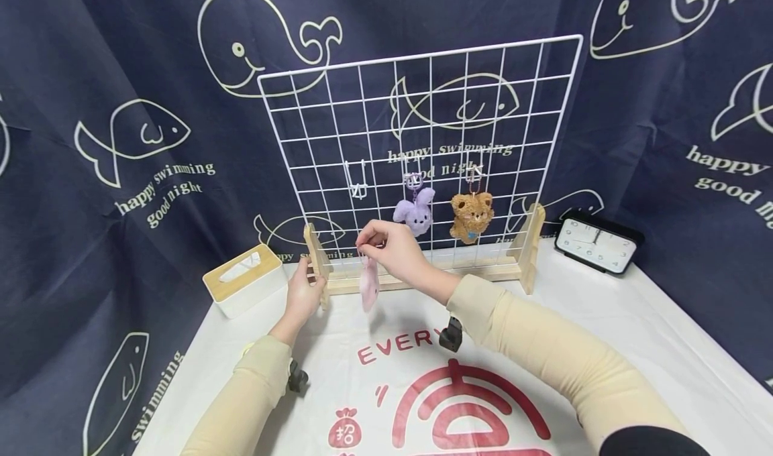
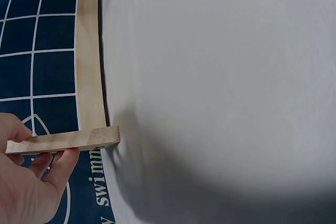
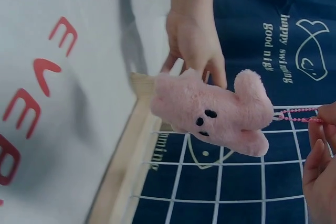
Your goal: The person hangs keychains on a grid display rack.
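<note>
My right hand point(image 1: 391, 249) pinches the pink bead chain point(image 3: 298, 115) of a pink plush keychain point(image 3: 212, 111) with a small dark-eyed face and two ears. The plush dangles in front of the lower left part of a white wire grid rack point(image 1: 431, 134). With my left hand point(image 1: 304, 292) I grip the wooden foot point(image 2: 68, 140) at the rack's left end, thumb on one side and fingers on the other. Up and to the left of the right hand, a bare white hook point(image 1: 358, 189) sits on the grid. A purple bunny plush point(image 1: 415, 214) and a brown bear plush point(image 1: 472, 216) hang from hooks farther right.
A tissue box point(image 1: 246, 278) with a wooden lid stands left of the rack. At the right is a black-framed clock point(image 1: 598, 241). A dark curtain point(image 1: 151, 53) with whale and fish drawings hangs behind. The white tablecloth point(image 1: 338, 335) carries red print.
</note>
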A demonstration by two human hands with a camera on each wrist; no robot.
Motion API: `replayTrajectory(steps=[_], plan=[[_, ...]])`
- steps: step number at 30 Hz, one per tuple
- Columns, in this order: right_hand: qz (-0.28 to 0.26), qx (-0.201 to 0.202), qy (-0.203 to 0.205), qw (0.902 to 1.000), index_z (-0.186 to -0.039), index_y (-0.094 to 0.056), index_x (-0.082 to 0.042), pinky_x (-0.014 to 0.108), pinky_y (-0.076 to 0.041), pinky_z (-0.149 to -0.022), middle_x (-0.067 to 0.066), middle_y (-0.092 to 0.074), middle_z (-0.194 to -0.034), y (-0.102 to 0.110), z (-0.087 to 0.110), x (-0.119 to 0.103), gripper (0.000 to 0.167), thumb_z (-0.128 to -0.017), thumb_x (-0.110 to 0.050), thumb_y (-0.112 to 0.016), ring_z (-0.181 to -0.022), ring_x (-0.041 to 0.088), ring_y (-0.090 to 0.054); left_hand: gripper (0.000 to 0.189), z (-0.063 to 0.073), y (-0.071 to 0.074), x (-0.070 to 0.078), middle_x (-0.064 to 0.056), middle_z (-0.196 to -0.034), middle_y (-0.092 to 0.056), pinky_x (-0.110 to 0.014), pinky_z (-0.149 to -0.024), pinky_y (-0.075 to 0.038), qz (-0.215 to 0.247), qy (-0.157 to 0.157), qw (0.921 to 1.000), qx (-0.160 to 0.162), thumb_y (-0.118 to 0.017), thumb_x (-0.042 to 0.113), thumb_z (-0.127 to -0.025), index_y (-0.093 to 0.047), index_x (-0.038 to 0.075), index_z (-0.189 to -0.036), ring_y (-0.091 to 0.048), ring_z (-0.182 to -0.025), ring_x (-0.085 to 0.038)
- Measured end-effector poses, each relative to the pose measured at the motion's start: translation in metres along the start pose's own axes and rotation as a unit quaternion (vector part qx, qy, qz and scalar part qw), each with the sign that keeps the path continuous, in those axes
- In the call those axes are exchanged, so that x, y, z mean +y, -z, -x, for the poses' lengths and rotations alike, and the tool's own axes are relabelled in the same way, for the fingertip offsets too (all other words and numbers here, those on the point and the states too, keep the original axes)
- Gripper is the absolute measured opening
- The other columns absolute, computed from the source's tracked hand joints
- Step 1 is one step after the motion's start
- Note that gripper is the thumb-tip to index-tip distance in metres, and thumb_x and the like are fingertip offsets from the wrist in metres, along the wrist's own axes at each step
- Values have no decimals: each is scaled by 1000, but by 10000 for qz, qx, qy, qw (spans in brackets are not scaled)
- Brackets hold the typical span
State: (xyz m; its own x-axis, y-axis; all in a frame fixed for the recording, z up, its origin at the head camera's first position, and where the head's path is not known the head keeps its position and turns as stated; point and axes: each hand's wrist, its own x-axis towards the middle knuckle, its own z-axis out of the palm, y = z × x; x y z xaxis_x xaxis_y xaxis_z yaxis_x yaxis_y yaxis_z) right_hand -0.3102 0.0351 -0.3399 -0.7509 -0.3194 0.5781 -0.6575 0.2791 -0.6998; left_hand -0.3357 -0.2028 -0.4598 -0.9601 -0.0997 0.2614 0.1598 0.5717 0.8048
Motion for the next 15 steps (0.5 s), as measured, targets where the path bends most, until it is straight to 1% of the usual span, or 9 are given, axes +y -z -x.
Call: replayTrajectory(steps=[4, 8, 11, 15], plan=[[55, 10, 51, 10000, -88, -73, -9, 24, -49, -63, -1, -73, -78, 5, -6, -5, 11, -86, 3, -75, -69, 12, -65, 52, 0, 0, 1, -31, -134, -55, -54, -100, -53, -7, -22, 10000, 2, -56, 2, -94, -43, 0, -144, -60, -117, -45], [108, -14, 135, 9998, -88, -73, -9, 25, -49, -62, 0, -73, -82, 10, -11, -10, 11, -87, 2, -73, -71, 11, -65, 52, 1, 0, 1, -31, -134, -55, -55, -100, -54, 14, -40, 10000, -8, -56, 2, -93, -43, -1, -144, -60, -117, -46], [34, -31, 202, 9998, -89, -73, -8, 24, -51, -62, 2, -74, -85, 13, -15, -14, 10, -89, 1, -73, -74, 11, -66, 52, 1, 0, 2, -31, -134, -55, -54, -100, -54, 22, -34, 10000, -5, -56, 1, -93, -43, -1, -144, -60, -117, -45], [-135, 8, 267, 9996, -89, -72, -7, 25, -51, -63, 3, -73, -83, 15, -22, -20, 9, -89, 2, -73, -72, 13, -66, 53, 1, 1, 1, -30, -135, -55, -54, -100, -53, 5, 15, 10000, 1, -56, 2, -93, -42, 1, -144, -60, -117, -45]])
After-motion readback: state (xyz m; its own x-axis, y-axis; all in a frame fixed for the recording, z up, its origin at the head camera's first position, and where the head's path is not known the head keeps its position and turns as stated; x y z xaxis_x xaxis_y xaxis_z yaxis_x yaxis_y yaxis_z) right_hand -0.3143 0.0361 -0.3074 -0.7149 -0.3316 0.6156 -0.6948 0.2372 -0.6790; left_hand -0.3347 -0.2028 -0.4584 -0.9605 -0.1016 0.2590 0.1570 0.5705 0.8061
